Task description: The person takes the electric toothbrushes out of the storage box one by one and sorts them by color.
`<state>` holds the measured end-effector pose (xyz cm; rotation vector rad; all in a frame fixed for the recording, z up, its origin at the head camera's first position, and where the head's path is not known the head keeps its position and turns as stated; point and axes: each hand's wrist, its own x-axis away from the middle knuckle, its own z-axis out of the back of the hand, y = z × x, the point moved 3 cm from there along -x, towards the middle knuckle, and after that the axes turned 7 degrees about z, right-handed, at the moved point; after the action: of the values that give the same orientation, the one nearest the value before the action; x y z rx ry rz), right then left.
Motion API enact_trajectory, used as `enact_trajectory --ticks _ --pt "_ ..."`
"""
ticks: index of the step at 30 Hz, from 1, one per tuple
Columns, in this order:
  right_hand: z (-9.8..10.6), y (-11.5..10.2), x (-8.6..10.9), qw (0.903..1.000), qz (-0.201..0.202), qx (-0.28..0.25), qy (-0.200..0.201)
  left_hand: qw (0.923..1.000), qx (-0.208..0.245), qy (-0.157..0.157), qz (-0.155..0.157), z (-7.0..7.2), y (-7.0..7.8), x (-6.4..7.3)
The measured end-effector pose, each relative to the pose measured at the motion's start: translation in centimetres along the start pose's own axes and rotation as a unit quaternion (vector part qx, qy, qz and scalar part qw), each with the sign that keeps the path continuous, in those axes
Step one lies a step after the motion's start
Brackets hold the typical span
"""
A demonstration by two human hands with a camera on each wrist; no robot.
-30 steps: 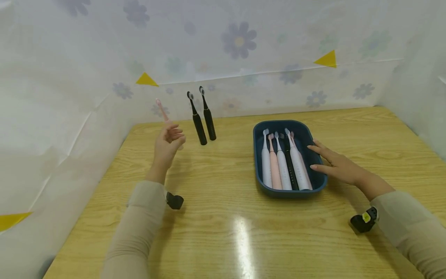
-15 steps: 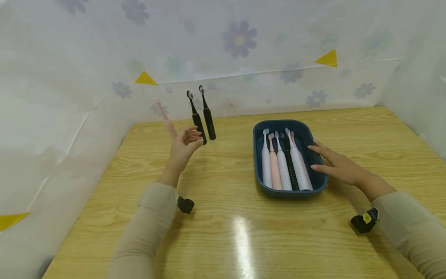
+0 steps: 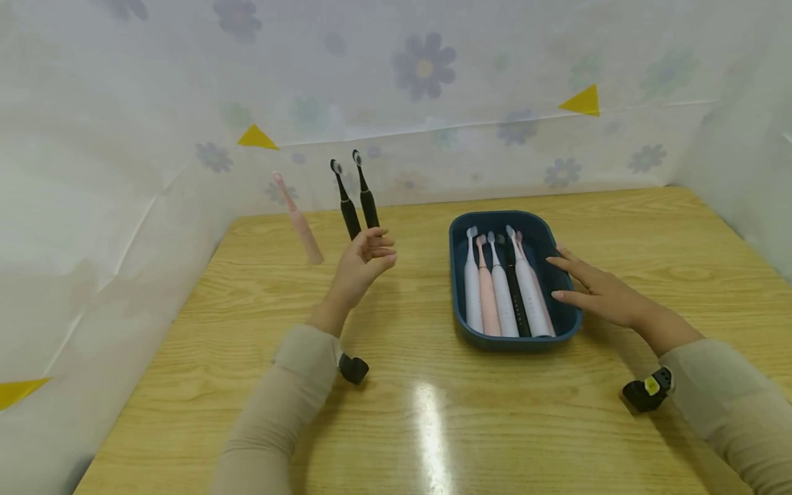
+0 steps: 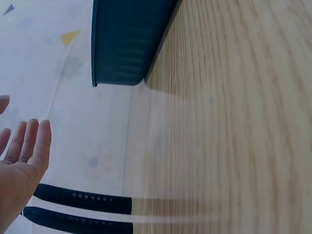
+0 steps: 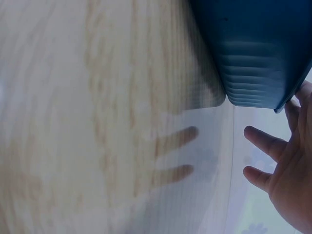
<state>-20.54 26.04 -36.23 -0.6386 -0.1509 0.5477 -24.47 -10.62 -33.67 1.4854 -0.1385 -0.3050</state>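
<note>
My left hand [image 3: 365,265] hovers above the table in front of two black electric toothbrushes, fingers loosely bent and holding nothing. One black toothbrush [image 3: 349,210] stands upright on the left, the other black toothbrush [image 3: 368,199] beside it; the hand hides their lower ends in the head view. In the left wrist view, both black handles [image 4: 83,197] show below the fingers. A pink electric toothbrush [image 3: 305,237] stands upright further left. My right hand [image 3: 597,292], fingers spread, rests on the right rim of a dark blue bin [image 3: 456,302]. White, pink and black electric toothbrushes lie side by side in it.
A wooden table [image 3: 396,412] carries everything. Behind it hangs a white sheet [image 3: 346,75] with flower prints and yellow triangles, and similar sheeting rises at the left and right sides.
My left hand has moved right, from in front of the pink toothbrush to in front of the black ones. The pink one is now fully uncovered. My right hand has stayed on the bin.
</note>
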Motion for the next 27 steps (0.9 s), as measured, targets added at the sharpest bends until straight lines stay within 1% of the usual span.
enact_trajectory --ticks 8,11,17,20,23,27 --pt "0.0 0.0 -0.1 0.9999 0.001 0.016 -0.002 0.9995 -0.01 -0.029 0.007 -1.8 0.1 -0.1" --pt "0.1 0.0 0.0 0.9997 0.005 0.024 -0.005 0.999 -0.008 -0.041 0.018 -2.5 0.4 -0.1" --pt "0.2 0.1 0.2 0.9995 0.003 0.033 -0.003 0.9968 0.009 -0.072 0.034 -4.5 2.0 0.3" --pt "0.3 0.1 0.2 0.9994 0.002 0.034 -0.004 0.9957 -0.009 -0.083 0.039 -5.5 2.7 0.5" --pt "0.4 0.1 0.2 0.9992 0.005 0.039 -0.011 0.9942 -0.026 -0.093 0.046 -6.4 2.9 0.4" --pt "0.3 0.1 0.0 0.9992 0.007 0.035 -0.015 0.9922 -0.027 -0.111 0.051 -7.6 3.1 0.2"
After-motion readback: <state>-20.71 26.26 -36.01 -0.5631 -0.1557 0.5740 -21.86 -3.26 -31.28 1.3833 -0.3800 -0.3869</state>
